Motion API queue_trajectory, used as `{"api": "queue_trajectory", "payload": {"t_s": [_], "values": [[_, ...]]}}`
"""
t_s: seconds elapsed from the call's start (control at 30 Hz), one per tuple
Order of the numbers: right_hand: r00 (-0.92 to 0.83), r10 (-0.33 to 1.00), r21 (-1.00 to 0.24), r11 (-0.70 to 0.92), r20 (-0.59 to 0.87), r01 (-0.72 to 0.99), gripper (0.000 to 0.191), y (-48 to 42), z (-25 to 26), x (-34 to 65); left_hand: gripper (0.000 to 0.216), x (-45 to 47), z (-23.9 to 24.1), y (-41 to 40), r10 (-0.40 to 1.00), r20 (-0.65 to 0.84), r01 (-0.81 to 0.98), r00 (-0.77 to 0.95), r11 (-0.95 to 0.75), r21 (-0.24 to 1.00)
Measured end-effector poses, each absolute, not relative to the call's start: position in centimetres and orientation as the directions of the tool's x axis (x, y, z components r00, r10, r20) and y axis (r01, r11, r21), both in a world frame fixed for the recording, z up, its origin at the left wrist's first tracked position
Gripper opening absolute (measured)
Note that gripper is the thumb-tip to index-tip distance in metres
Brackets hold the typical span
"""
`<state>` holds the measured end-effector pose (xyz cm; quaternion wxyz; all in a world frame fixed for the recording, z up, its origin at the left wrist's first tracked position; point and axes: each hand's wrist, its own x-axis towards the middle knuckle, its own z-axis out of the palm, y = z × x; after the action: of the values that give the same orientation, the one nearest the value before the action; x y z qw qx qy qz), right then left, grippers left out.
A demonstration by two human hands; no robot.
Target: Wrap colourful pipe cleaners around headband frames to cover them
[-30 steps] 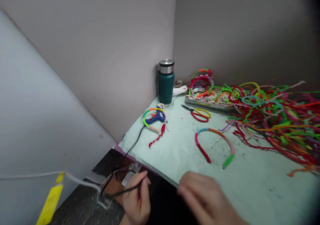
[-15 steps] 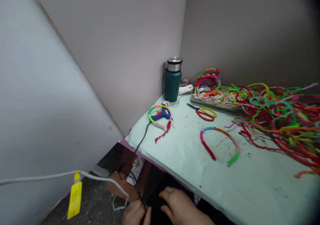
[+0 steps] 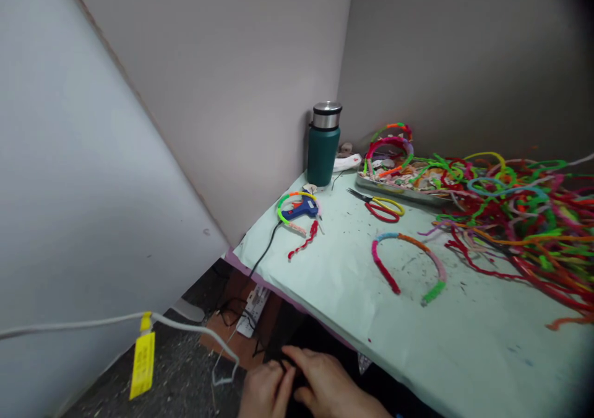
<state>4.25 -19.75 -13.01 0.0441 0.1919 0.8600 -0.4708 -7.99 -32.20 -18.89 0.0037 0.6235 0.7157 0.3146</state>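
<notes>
At the bottom, below the table edge, my left hand (image 3: 265, 388) is closed, thumb and fingers pinched on a dark cord mostly hidden by the hand. My right hand (image 3: 327, 381) is beside it. Its fingertips reach over to the left hand's fingers, and its thumb is held apart. Behind them on the floor lies a white power strip (image 3: 253, 313) with black cables around it. On the table corner, a blue hot glue gun (image 3: 302, 208) lies within a colourful fuzzy headband (image 3: 281, 210). Its black cord (image 3: 266, 248) drops over the edge.
On the table (image 3: 334, 275) lie another fuzzy-wrapped headband (image 3: 411, 239), red-and-yellow scissors (image 3: 383, 209), a red twisted pipe cleaner (image 3: 306, 243) and a pipe cleaner pile (image 3: 524, 213). A green bottle (image 3: 323, 148) stands near a metal tray (image 3: 399, 190). A white cable (image 3: 195, 326) with a yellow tag (image 3: 142, 365) hangs left.
My right hand has moved left until its fingertips meet my left hand, which has shifted slightly right. The black cord that ran down into the left hand has moved out of clear view.
</notes>
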Motion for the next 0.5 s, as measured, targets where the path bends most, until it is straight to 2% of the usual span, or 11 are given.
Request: {"api": "queue_trajectory", "payload": {"t_s": [0.1,0.17,0.23,0.3,0.37,0.4,0.43,0.47,0.5], "values": [[-0.952,0.223,-0.907,0.320,-0.208,0.273,0.028,-19.8,-13.3,4.4,0.015,-6.5,-16.9,-30.9,0.848,0.510,0.858,-0.143,-0.151,0.491],[-0.966,0.203,-0.959,0.198,-0.161,0.201,0.023,-19.5,-13.0,4.8,0.017,-6.4,-16.0,-31.0,0.865,0.477,0.784,-0.155,-0.186,0.592],[-0.961,0.239,-0.979,0.113,-0.139,0.169,0.024,-19.1,-12.6,5.4,0.021,-6.6,-15.9,-31.8,0.876,0.385,0.685,-0.290,-0.091,0.723],[-0.941,0.303,-0.984,0.040,-0.153,0.173,0.030,-18.6,-12.4,6.1,0.019,-6.9,-16.8,-32.6,0.841,0.170,0.491,-0.514,0.127,0.862],[-0.936,0.323,-0.987,0.026,-0.140,0.157,0.037,-18.5,-12.4,6.6,0.041,-7.3,-18.4,-32.9,0.757,-0.229,0.130,-0.612,0.381,0.915],[-0.949,0.296,-0.991,0.037,-0.113,0.130,0.038,-18.5,-12.6,6.8,0.048,-7.7,-19.2,-32.7,0.676,-0.465,-0.127,-0.571,0.488,0.864],[-0.964,0.253,-0.993,0.053,-0.086,0.102,0.037,-18.7,-12.8,6.8,0.049,-8.3,-20.0,-32.3,0.590,-0.646,-0.399,-0.484,0.508,0.763],[-0.975,0.211,-0.994,0.067,-0.070,0.085,0.036,-18.9,-13.1,6.8,0.044,-9.1,-20.6,-31.8,0.531,-0.740,-0.617,-0.413,0.435,0.656],[-0.979,0.190,-0.994,0.070,-0.073,0.088,0.034,-19.2,-13.5,6.5,0.034,-10.1,-21.0,-31.3,0.502,-0.748,-0.744,-0.434,0.269,0.612]]}}
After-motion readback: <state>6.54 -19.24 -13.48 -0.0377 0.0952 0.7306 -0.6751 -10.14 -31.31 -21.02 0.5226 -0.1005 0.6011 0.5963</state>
